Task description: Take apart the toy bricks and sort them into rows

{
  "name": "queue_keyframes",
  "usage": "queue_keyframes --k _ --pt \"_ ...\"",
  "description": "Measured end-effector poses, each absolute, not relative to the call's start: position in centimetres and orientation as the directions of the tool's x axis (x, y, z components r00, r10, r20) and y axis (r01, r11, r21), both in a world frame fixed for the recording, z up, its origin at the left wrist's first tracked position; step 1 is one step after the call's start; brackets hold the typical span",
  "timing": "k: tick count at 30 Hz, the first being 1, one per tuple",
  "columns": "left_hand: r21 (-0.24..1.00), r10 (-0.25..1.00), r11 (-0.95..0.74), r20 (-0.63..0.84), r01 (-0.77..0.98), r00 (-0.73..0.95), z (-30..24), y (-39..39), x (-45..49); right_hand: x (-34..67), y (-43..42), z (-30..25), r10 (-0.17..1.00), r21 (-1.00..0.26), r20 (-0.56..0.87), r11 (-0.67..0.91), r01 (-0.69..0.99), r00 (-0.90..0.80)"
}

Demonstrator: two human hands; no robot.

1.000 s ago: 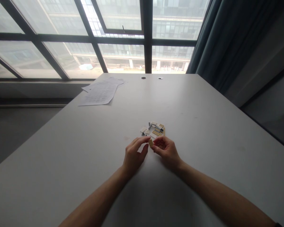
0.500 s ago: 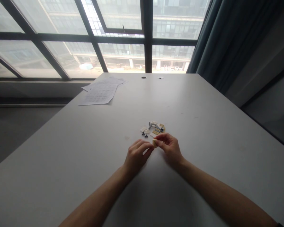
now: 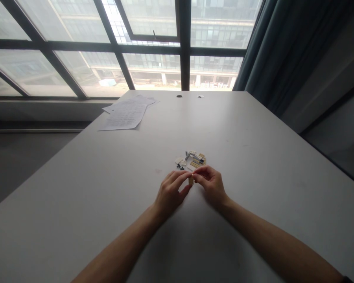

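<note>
Between my two hands is a small tan building block [image 3: 190, 180]. My left hand [image 3: 171, 190] grips it between fingertips above and thumb below. My right hand [image 3: 211, 183] is closed in a pinch at the block's upper right edge, where a tiny pale bit shows at the fingertips; its exact shape is too small to make out. Just beyond my fingers lies a loose pile of building bricks [image 3: 191, 155], white, grey, tan and black. A tan studded plate [image 3: 202, 157] is at its right side, and small black pieces [image 3: 179, 167] are at its left.
The pile and my hands are on a white table [image 3: 253, 169]. Printed paper sheets [image 3: 125, 113] lie at its far left edge. Two round cable holes [image 3: 179, 96] are near the far edge, before a window. A dark curtain [image 3: 271, 51] hangs at the right.
The tan block has turned, and my left fingertips have risen to its top with the thumb underneath. My right hand now pinches at its upper edge. The pile looks the same.
</note>
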State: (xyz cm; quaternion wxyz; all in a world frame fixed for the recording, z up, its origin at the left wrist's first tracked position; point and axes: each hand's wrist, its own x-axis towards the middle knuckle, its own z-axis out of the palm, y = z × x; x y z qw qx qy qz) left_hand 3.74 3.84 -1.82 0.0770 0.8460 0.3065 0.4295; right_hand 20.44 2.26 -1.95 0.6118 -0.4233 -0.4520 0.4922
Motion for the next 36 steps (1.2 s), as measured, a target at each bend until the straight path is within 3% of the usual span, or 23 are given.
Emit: queue_keyframes --k 8,20,31,36 --pt "0.5 0.642 -0.759 0.68 0.416 0.353 -1.3 3.7 4.0 20.4 1.8 -1.9 0.982 -0.963 0.188 0.189 -0.191 0.021" --pt "0.721 0.77 -0.627 0.514 0.296 0.378 -1.0 3.6 3.5 20.6 1.5 -1.9 0.866 -0.844 0.5 0.482 0.237 0.022" --pt "0.71 0.79 -0.61 0.51 0.353 0.339 -0.9 3.6 3.4 20.6 1.3 -1.8 0.814 -0.759 0.577 0.564 0.325 -0.063" --pt "0.602 0.707 -0.704 0.644 0.377 0.292 -1.1 3.9 3.0 20.6 1.1 -1.4 0.85 -0.786 0.51 0.524 0.329 -0.134"
